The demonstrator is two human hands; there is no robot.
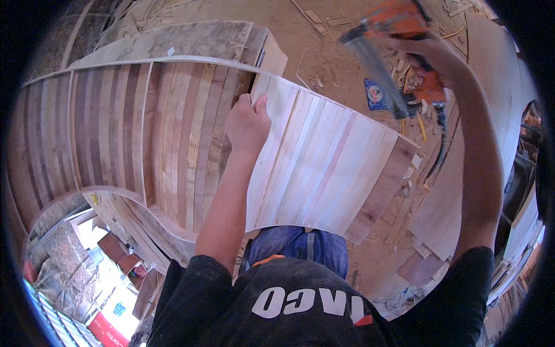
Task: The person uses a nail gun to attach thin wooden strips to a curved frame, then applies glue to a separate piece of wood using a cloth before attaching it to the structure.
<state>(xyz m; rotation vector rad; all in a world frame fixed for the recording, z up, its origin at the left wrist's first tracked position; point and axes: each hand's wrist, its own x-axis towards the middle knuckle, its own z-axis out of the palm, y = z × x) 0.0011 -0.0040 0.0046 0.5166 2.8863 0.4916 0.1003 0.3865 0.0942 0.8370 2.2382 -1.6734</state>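
My left hand [247, 124] has its fingers curled over the edge of a slat in the curved wooden panel [324, 162], where the pale slats meet a narrow dark gap. My right hand [421, 49] grips an orange and black nail gun [390, 20], raised over the floor at the upper right and blurred, with a long grey magazine and a hose hanging down. The panel has a thin curved rim; its left part holds darker brown slats [104, 127] divided by crosswise ribs, its right part paler ones.
Sawdust and wood scraps [312, 17] litter the floor, with a blue packet [376, 94] beside the panel. Large boards [483, 69] lie along the right. Behind the panel is a weathered wooden surface [202, 40]. A bright, cluttered area with a red object [107, 329] lies lower left.
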